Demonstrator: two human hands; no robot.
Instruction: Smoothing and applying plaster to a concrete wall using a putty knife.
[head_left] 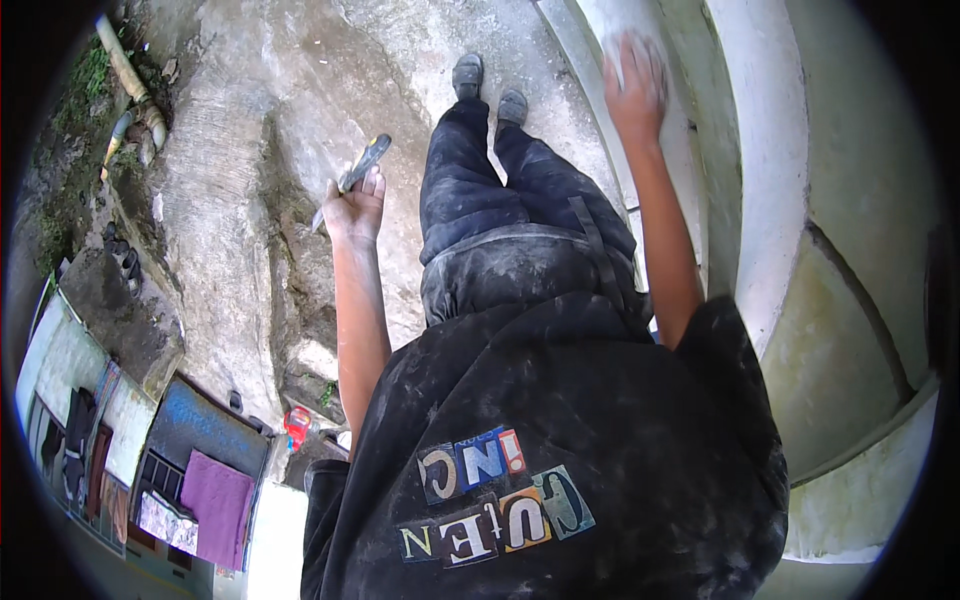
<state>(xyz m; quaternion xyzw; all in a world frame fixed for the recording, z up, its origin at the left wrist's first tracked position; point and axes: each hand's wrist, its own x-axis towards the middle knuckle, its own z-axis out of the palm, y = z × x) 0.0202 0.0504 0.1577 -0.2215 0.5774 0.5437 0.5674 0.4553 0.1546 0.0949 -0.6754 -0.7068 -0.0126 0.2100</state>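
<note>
My left hand (pixel 356 212) is closed around a slim tool (pixel 368 160) with a dark grey and yellow handle. The handle points up and away past my fingers. A narrow greyish end pokes out on the other side of the hand, and its exact shape is hard to make out. On the right, my right hand (pixel 636 85) is stretched out over a curved white plastered surface (pixel 610 20), fingers extended and a little blurred. Whitish dust coats those fingers, and nothing is in them. Whether the palm presses on the surface I cannot tell.
Rough concrete ground (pixel 310 60) slopes under my feet. Curved pale walls (pixel 770 150) rise at the right. Pipes (pixel 130 75) lie at the far left. A red object (pixel 297 427) and a purple cloth (pixel 216 508) by a building are at the lower left.
</note>
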